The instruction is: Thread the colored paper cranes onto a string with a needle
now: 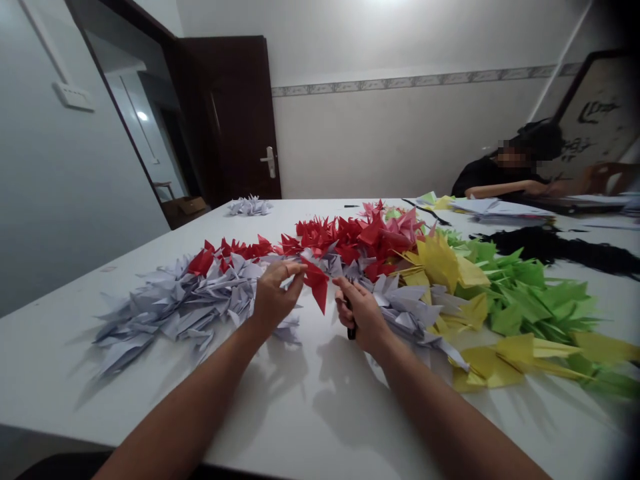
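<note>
Red paper crane point(315, 281) hangs from the closed fingertips point(298, 269) of left hand point(274, 298), its long wing pointing down toward white table point(210, 407). Right hand point(363, 315) curls tightly around black marker point(351, 332), whose end sticks out below the fingers. Grey paper cranes point(175, 307) lie left of the fingers; yellow paper cranes point(500, 353) and green paper cranes point(530, 307) lie right.

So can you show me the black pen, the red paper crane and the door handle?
Black pen point(351, 333): head view, on its lower end.
Red paper crane point(317, 283): head view, on its pointed wing.
Door handle point(270, 162): head view, on the metal lever.
</note>
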Tool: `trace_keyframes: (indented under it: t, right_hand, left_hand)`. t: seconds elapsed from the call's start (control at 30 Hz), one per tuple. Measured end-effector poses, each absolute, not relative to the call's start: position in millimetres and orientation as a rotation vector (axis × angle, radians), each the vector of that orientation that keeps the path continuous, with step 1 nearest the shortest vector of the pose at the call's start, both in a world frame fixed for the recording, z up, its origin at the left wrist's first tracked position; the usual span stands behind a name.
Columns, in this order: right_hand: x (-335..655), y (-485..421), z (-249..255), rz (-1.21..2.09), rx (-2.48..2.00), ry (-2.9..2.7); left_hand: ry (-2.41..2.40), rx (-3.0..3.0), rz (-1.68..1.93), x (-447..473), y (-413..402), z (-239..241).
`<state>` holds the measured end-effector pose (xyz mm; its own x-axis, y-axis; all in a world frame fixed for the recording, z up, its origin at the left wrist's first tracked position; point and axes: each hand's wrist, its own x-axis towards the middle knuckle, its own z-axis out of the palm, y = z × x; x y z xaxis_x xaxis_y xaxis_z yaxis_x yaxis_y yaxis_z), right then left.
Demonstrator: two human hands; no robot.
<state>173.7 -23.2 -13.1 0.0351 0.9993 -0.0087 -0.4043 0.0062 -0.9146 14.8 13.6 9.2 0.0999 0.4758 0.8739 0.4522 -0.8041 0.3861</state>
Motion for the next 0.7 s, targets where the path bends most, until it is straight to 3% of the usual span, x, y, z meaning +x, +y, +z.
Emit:
trace_keyframes:
  t: [0.2, 0.7]
  right_hand:
    - [168.7, -26.3, -15.9, 1.422, -0.932, -0.977]
    - [164.9, -30.5, -16.1, 1.409, -0.961, -0.956]
  left_hand:
    - [0.790, 2.471, 1.767, 13.5, 1.4, -3.7]
    - [0.774, 1.920, 1.419, 28.1, -5.7, -17.8]
